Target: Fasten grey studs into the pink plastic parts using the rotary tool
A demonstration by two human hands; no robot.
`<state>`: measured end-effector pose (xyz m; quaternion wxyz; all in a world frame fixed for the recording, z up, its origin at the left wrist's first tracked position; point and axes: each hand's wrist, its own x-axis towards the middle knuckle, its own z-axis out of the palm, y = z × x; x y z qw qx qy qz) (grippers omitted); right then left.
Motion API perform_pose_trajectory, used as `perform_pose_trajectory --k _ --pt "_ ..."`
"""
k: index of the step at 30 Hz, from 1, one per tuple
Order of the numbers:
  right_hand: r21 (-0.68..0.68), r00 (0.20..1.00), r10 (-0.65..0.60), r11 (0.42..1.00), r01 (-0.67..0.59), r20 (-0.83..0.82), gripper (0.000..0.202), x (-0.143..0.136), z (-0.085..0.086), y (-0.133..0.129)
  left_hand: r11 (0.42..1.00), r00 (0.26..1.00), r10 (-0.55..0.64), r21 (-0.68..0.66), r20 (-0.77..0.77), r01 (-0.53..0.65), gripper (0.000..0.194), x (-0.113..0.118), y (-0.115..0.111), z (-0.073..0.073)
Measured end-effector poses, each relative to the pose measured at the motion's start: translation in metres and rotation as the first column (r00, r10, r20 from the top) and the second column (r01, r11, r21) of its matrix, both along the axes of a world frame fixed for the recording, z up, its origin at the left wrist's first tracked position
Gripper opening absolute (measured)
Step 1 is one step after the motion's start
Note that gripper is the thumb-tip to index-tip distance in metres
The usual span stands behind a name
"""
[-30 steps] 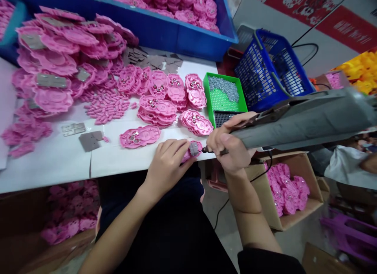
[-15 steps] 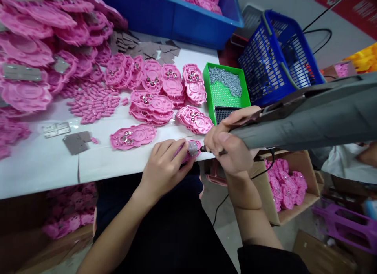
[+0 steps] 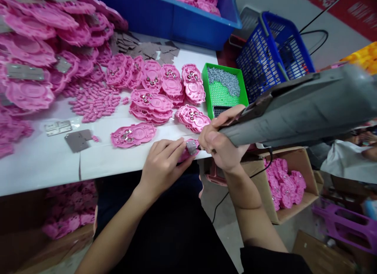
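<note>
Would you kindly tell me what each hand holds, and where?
Right hand: grey tool, near its tip. Left hand: pink part, by its left end.

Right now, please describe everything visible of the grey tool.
The grey tool has a long, dull body rising rightward, wider and blurred at its far end, with a darker strip along its upper side. The right hand wraps its narrow end. Its dark tip, mostly hidden, points at a small grey plate; contact is unclear.

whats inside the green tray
The green tray holds a heap of small grey metal pieces on its perforated floor, plus a black grid at the near end. The right hand hides part of that end.
</note>
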<state>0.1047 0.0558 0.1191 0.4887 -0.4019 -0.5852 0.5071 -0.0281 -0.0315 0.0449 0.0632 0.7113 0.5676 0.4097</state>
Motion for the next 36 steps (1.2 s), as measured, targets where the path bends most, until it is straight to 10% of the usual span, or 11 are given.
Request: perform_pose_trajectory --k 9,21,36 --pt "0.123 0.969 0.144 0.985 -0.121 -0.203 0.026 -0.003 0.006 0.006 0.999 1.000 0.020 0.037 -0.014 -0.019 0.022 0.001 0.001 -0.001" --pt "0.270 0.947 -0.149 0.935 0.228 -0.285 0.018 0.017 0.045 0.012 0.999 0.999 0.017 -0.034 -0.036 -0.018 0.039 0.003 0.000 -0.004" --pt "0.295 0.945 -0.065 0.941 0.165 -0.320 0.018 0.040 0.058 -0.008 0.991 0.986 -0.128 0.057 0.106 0.122 0.013 0.040 0.013 0.033"
